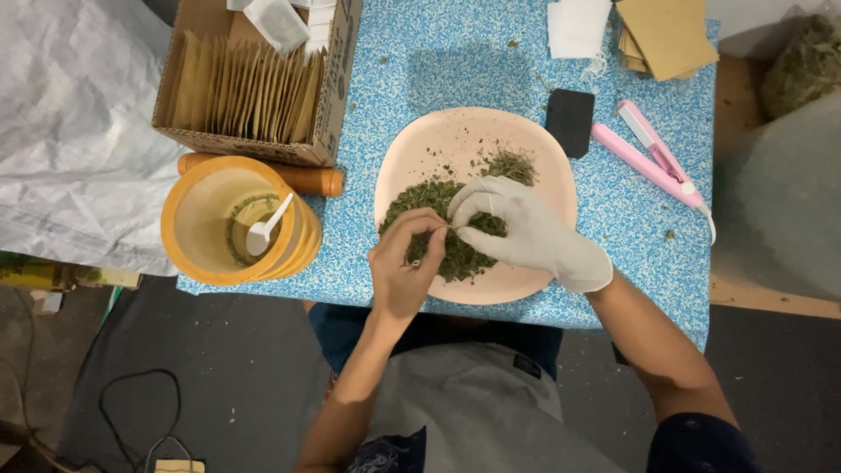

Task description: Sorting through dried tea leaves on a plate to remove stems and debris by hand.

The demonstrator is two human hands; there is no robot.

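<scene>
Bare and pinched, the left hand [405,263] is met over dried green herbs [442,228] on the pink plate [526,140] by the gloved right hand [517,229] at three o'clock (something small is gripped between them), much herb remaining unhandled

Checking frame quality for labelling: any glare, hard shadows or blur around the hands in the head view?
Head view: even, soft light, no glare on the pink plate; faint shadows under the left hand and gloved right hand; both slightly soft, the dried leaves lack fine detail; dark floor at the edges, mild wide-angle bend in the table.
</scene>
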